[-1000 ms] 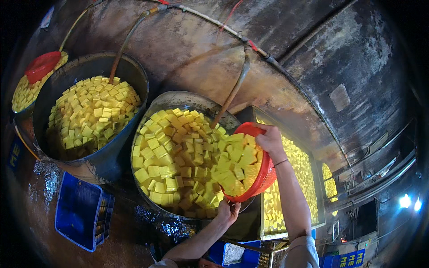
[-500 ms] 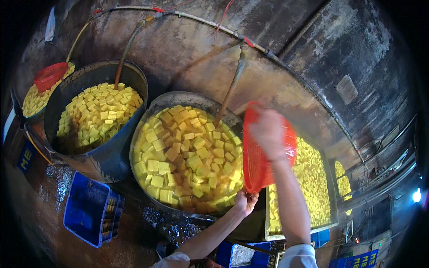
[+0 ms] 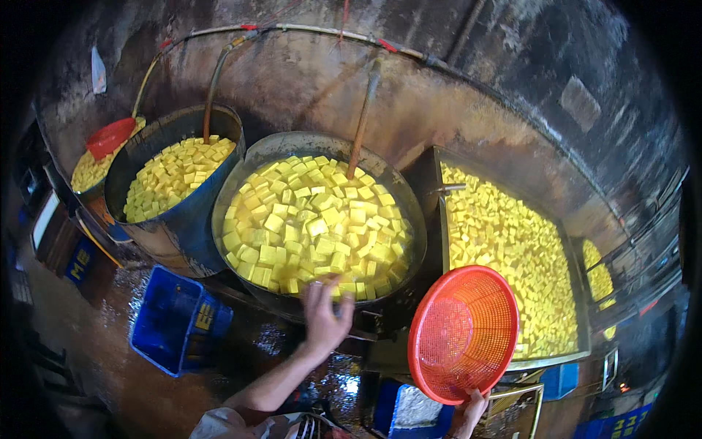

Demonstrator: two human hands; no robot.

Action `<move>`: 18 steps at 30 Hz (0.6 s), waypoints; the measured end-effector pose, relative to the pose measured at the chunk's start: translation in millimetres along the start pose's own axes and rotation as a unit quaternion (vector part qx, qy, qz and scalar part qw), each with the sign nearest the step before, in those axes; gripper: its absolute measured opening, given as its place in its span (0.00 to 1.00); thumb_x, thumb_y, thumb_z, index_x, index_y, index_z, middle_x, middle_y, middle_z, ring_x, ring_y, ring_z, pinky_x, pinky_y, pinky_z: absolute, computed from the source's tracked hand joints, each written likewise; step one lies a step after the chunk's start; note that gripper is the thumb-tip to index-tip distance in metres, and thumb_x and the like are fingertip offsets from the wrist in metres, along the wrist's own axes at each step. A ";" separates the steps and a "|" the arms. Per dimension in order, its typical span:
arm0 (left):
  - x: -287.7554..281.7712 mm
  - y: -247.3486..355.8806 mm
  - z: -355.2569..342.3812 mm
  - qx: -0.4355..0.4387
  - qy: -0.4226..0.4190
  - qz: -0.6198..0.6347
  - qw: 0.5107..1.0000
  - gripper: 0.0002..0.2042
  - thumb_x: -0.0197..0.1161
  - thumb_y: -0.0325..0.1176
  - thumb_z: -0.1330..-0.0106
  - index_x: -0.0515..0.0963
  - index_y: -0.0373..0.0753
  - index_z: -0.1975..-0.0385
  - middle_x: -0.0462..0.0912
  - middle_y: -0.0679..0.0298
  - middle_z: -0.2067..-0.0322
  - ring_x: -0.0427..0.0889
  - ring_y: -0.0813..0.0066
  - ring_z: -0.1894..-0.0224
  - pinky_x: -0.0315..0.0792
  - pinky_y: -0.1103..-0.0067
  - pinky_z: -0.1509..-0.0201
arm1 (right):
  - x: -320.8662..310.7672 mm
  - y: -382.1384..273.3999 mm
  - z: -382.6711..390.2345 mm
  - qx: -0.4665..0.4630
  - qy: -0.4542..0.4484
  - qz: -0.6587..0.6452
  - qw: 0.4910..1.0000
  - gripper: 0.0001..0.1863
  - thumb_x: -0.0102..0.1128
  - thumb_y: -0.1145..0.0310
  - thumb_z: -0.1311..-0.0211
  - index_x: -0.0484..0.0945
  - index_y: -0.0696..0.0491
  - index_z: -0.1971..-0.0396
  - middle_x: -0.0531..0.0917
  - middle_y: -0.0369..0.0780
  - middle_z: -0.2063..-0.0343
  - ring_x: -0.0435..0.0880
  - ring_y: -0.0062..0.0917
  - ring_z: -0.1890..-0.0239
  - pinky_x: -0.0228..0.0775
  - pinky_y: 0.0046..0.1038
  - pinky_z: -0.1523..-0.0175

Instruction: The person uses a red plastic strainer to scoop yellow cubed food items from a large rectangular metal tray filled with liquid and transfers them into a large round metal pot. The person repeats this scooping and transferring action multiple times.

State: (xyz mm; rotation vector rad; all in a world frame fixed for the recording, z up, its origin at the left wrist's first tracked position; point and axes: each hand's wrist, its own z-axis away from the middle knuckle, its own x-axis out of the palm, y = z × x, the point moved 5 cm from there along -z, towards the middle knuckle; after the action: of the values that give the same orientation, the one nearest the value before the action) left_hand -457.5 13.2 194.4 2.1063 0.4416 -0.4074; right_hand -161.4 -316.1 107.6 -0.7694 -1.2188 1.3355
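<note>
In the middle stands a round metal vat filled with yellow cubes that look like tofu, lying in yellowish liquid. My left hand is at the vat's near rim, fingers apart and holding nothing; its fingertips overlap the nearest cubes, and I cannot tell whether they touch. My right hand grips the lower rim of a red plastic colander. The colander is tilted with its mouth toward me, and no cubes show inside. It hangs right of the vat, before a rectangular tank of smaller-looking yellow pieces.
Left of the vat is another dark vat of cubes, with a red basket on a farther one. A blue crate rests on the wet floor. Hoses from a wall pipe lead into the vats; a pole stands in the middle one.
The colander has swung from above the vat's right edge to lower right and now faces me. My left hand has let go of it and moved left; my right hand has come down to its lower rim.
</note>
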 end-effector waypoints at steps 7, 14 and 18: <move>11.3 -64.0 -19.9 0.098 0.054 -0.277 0.954 0.15 0.54 0.35 0.41 0.74 0.39 0.54 0.74 0.57 0.49 0.70 0.60 0.43 0.49 0.55 0.32 | -0.8 -0.1 -3.1 -0.010 -0.017 -0.025 1.000 0.33 0.50 0.80 0.55 0.65 0.59 0.41 0.75 0.42 0.52 0.77 0.31 0.55 0.72 0.31 0.49; 40.0 -88.4 -68.1 0.113 0.057 -0.303 0.945 0.17 0.52 0.39 0.40 0.76 0.39 0.54 0.75 0.59 0.50 0.70 0.61 0.43 0.47 0.56 0.32 | -9.7 22.0 -27.8 0.002 0.004 -0.011 1.000 0.35 0.46 0.75 0.47 0.57 0.55 0.35 0.70 0.46 0.44 0.74 0.40 0.46 0.68 0.42 0.40; 21.0 -72.5 -22.4 0.136 0.085 -0.290 0.943 0.17 0.51 0.40 0.41 0.76 0.40 0.55 0.76 0.60 0.50 0.72 0.61 0.44 0.47 0.56 0.32 | 15.5 -7.5 -12.9 0.066 0.013 0.003 0.998 0.34 0.47 0.75 0.47 0.57 0.53 0.35 0.68 0.46 0.43 0.75 0.41 0.46 0.77 0.46 0.45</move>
State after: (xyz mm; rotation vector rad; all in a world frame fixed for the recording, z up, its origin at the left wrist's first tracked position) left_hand -469.5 72.7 144.3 2.2591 1.1797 -0.6541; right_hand -149.8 -299.4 114.5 -0.6956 -1.0957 1.3924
